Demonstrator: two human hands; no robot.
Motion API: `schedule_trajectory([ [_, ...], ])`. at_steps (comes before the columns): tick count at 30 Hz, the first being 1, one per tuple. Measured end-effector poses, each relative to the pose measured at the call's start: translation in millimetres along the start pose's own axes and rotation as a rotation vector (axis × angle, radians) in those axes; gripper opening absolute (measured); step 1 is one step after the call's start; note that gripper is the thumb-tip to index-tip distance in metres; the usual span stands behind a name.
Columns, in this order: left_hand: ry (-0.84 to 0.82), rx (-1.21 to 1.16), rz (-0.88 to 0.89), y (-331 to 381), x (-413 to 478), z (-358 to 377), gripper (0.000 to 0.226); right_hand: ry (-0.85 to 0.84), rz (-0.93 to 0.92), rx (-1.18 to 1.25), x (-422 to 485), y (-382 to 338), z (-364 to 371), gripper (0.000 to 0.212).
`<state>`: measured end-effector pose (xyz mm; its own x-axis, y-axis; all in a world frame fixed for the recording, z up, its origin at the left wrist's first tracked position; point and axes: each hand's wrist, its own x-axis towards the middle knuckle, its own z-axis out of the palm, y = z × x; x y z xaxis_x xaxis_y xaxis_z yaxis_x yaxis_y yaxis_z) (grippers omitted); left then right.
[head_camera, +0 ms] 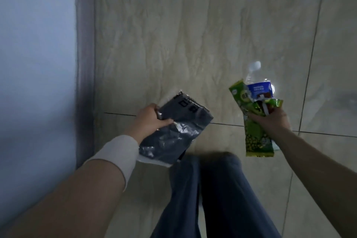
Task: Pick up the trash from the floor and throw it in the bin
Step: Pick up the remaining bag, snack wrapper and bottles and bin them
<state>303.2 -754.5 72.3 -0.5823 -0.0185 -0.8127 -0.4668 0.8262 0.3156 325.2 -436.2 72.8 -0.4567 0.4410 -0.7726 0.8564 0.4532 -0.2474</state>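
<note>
Nearest the camera, the person's two legs in loose dark blue trousers (212,199) are standing on the pale beige marble-patterned floor tiles (193,35), with both forearms reaching out above them. The left forearm is wearing a white fabric band (119,152) around the wrist. The left hand (148,121) is closing around the edge of a crumpled dark grey shiny plastic bag (173,131), thumb lying over its top face and fingers wrapping underneath; the bag is hanging in the air over the floor, above the left trouser leg, and what it holds, if anything, is not visible. The right hand (270,121) is gripping a bundle of trash tightly: a long green and yellow printed snack wrapper (255,135) is dangling below the fist, and a clear crushed plastic bottle with a blue label and a white cap (257,83) is sticking up beyond the fingers, its cap pointing away from the person. The bottle looks empty. Both items are being held clear of the floor. Dark grout lines are crossing the tiles just under the hands. Farther out, the tiles are running on towards the far edge, and along the left side a grey skirting strip (85,63) is meeting a pale blue wall (34,44).
</note>
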Motion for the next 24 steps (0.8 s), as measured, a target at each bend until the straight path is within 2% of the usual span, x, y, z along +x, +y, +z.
schedule_trajectory([
  [4, 0.078, -0.143, -0.096, 40.4, -62.0, -31.1, 0.033, 0.001, 0.102, 0.173, -54.9, 9.5, -60.7, 0.060],
  [7, 0.060, -0.209, -0.088, 85.5, -93.0, -38.5, 0.035, -0.020, 0.114, 0.335, -84.2, 16.9, -98.4, 0.051],
  [10, 0.020, -0.231, -0.045, 140.7, -115.1, -31.6, 0.019, -0.039, 0.131, 0.475, -99.7, 30.2, -132.3, 0.045],
  [15, -0.012, -0.158, -0.005, 222.8, -113.2, 6.0, 0.026, -0.074, 0.157, 0.616, -88.6, 82.4, -182.3, 0.031],
  [21, -0.008, -0.026, 0.043, 330.7, -103.8, 72.6, 0.041, -0.082, 0.251, 0.637, -58.4, 168.0, -253.6, 0.053],
  [24, -0.006, 0.006, 0.138, 394.4, -105.4, 106.6, 0.040, -0.034, 0.299, 0.824, -48.3, 200.7, -291.6, 0.027],
])
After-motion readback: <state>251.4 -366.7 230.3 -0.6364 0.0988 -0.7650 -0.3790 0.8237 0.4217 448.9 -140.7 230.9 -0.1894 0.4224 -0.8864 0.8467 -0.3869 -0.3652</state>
